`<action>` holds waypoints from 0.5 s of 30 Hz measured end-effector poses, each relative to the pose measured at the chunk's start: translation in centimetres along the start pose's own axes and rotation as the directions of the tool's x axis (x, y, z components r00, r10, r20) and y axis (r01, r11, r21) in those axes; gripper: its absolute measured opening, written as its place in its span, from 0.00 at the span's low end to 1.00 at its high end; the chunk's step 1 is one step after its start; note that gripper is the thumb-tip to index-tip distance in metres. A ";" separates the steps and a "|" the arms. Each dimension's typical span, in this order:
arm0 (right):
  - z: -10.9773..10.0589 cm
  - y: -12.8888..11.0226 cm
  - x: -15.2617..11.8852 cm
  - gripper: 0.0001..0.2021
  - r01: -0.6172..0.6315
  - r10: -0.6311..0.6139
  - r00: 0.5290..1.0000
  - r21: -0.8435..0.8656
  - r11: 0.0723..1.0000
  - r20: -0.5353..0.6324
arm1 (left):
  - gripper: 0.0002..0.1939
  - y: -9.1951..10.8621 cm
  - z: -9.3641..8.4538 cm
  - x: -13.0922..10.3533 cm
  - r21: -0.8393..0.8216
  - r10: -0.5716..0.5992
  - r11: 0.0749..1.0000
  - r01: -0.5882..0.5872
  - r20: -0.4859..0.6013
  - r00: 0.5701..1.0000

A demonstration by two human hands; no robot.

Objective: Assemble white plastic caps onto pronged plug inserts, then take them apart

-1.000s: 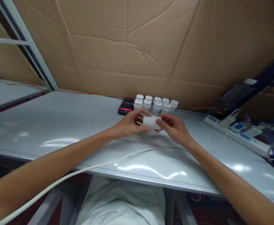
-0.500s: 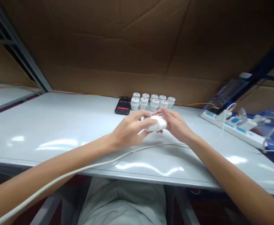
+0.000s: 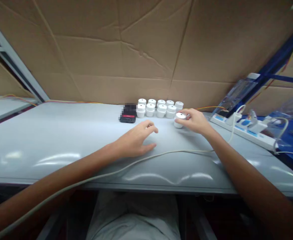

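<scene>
- A white cylinder [image 3: 179, 122] is grasped by the right hand [image 3: 196, 121], its side pinched between thumb and fingers, which are parted only by the cylinder's width. It is located to the right of the smartphone [image 3: 128, 118] and slightly closer to the body.
- The cylinder is held with its long axis roughly upright, the face with the dark dot turned up; whether its base is touching the tabletop [image 3: 73, 133] cannot be told.
- From the right hand, the cylinder is found at the fingertips, on the side towards the smartphone. The left hand [image 3: 136, 139] is placed farther from it.
- Beyond the cylinder, and to the right of the smartphone, two rows are seen — a front row [image 3: 162, 110] of four and a back row [image 3: 161, 102] of five similar white cylinders, all stood upright. The held one is positioned just beside the front row's far-right end, a little closer to the body.
- Nothing is grasped by the left hand; it is loosely opened, thumb and fingers apart, on the body side of the smartphone.
- Farther right of the smartphone, a power strip [image 3: 264, 141] is seen.
</scene>
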State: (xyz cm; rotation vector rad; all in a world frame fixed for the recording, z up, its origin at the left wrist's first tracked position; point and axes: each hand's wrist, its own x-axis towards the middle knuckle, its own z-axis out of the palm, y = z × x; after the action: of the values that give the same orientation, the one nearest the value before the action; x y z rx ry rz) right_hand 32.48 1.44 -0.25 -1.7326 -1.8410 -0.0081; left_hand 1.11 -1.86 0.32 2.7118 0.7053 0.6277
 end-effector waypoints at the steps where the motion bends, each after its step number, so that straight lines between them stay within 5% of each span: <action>1: 0.1 0.9 0.3 0.21 -0.054 0.054 0.998 0.002 0.999 -0.036 | 0.17 0.0 0.0 -0.1 0.000 -0.002 1.000 0.002 0.027 1.000; 6: 1.3 3.2 0.7 0.31 -0.179 0.185 0.977 0.070 0.981 -0.105 | 0.19 0.0 0.1 -0.1 0.003 -0.013 1.000 0.013 0.089 0.996; 15: 1.7 3.2 0.7 0.25 -0.159 0.167 0.985 0.142 0.977 -0.048 | 0.19 0.1 0.0 -0.1 0.017 -0.034 0.999 0.031 0.170 0.985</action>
State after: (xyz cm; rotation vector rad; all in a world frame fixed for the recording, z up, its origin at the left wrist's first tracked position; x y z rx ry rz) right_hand 34.68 3.18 -2.60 -1.7614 -1.6135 0.1289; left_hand 1.10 -2.02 0.39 2.7201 0.7111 0.3792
